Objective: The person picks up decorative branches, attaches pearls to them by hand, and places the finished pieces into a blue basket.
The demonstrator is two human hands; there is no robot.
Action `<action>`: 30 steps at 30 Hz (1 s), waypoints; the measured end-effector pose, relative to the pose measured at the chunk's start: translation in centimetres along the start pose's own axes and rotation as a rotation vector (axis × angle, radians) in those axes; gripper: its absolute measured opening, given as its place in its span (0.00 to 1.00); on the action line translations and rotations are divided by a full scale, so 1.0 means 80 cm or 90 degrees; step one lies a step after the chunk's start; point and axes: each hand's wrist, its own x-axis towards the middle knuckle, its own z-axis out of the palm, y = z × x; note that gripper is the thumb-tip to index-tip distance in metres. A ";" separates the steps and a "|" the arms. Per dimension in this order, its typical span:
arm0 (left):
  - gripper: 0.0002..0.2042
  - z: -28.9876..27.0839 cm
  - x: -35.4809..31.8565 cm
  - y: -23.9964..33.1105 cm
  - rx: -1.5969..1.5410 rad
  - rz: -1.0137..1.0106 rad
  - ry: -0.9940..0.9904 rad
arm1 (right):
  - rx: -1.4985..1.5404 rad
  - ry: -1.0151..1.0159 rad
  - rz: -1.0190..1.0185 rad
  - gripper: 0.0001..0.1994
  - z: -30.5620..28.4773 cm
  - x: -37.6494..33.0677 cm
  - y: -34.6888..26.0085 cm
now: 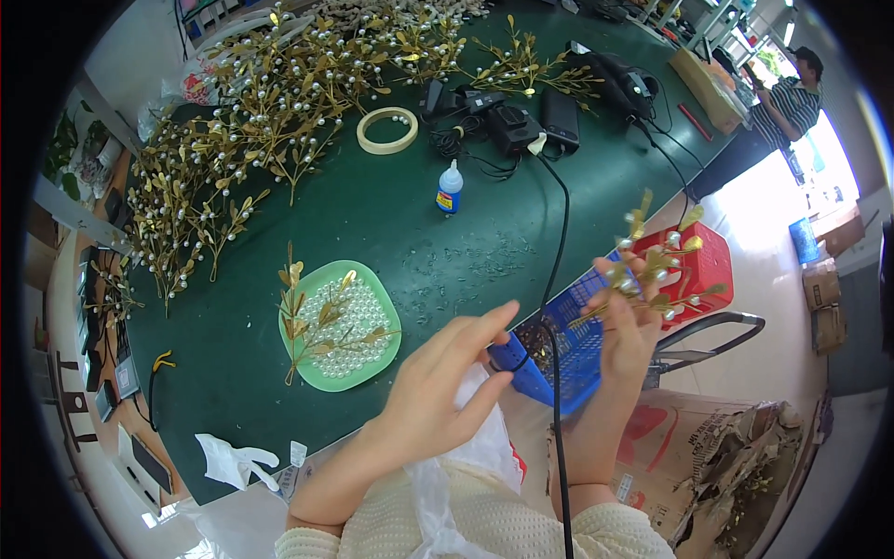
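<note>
At the worktop's near edge, left hand (438, 382) hovers, fingers apart, holding nothing. Right hand (629, 321), fingers clamped on a gold beaded sprig (656, 265), sits over the blue basket (568, 349). Farther in: green bead tray (386, 321), glue bottle (450, 187).

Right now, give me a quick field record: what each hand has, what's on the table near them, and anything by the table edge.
left hand: open, fingers spread over white plastic bag, holding nothing visible
right hand: raised, gripping gold leaf sprig with pearls
green plate: white pearls, one gold sprig laid across
glue bottle: upright, mid-table
tape ring: flat, behind bottle
finished sprigs: heaped far left
blue basket: at table edge, black cable running over it
</note>
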 end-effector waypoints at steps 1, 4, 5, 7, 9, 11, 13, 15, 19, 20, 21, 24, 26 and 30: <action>0.29 -0.010 -0.005 0.001 0.021 0.041 -0.010 | -0.037 0.071 -0.016 0.24 -0.026 0.005 0.010; 0.25 -0.031 -0.032 0.033 0.037 0.117 0.038 | -0.184 0.237 -0.019 0.20 -0.111 0.009 0.049; 0.23 -0.040 -0.050 0.058 0.012 0.227 0.132 | -0.207 0.264 0.021 0.19 -0.130 0.009 0.072; 0.19 -0.041 -0.074 0.079 -0.073 0.446 0.302 | -0.248 0.330 0.110 0.16 -0.185 -0.007 0.122; 0.16 -0.045 -0.077 0.091 -0.155 0.608 0.365 | -0.224 0.356 0.223 0.18 -0.238 -0.031 0.178; 0.11 -0.033 -0.080 0.105 -0.199 0.580 0.406 | -0.202 0.404 0.306 0.18 -0.278 -0.056 0.232; 0.10 -0.025 -0.081 0.109 -0.203 0.519 0.411 | -0.157 0.466 0.361 0.14 -0.321 -0.078 0.274; 0.06 -0.023 -0.081 0.108 -0.195 0.485 0.447 | -0.198 0.528 0.419 0.16 -0.362 -0.097 0.307; 0.06 -0.036 -0.090 0.104 -0.134 0.563 0.391 | -0.184 0.492 0.488 0.14 -0.369 -0.115 0.337; 0.07 -0.039 -0.085 0.100 -0.146 0.614 0.410 | -0.161 0.482 0.519 0.13 -0.379 -0.119 0.351; 0.08 -0.040 -0.085 0.101 -0.156 0.668 0.423 | -0.147 0.491 0.543 0.13 -0.381 -0.123 0.357; 0.10 -0.047 -0.099 0.113 -0.176 0.579 0.356 | -0.056 0.538 0.542 0.21 -0.390 -0.131 0.367; 0.09 -0.051 -0.100 0.113 -0.140 0.609 0.352 | -0.008 0.537 0.497 0.33 -0.405 -0.139 0.376; 0.06 -0.076 -0.109 0.083 0.112 0.640 0.340 | -0.220 0.486 0.622 0.14 -0.393 -0.152 0.391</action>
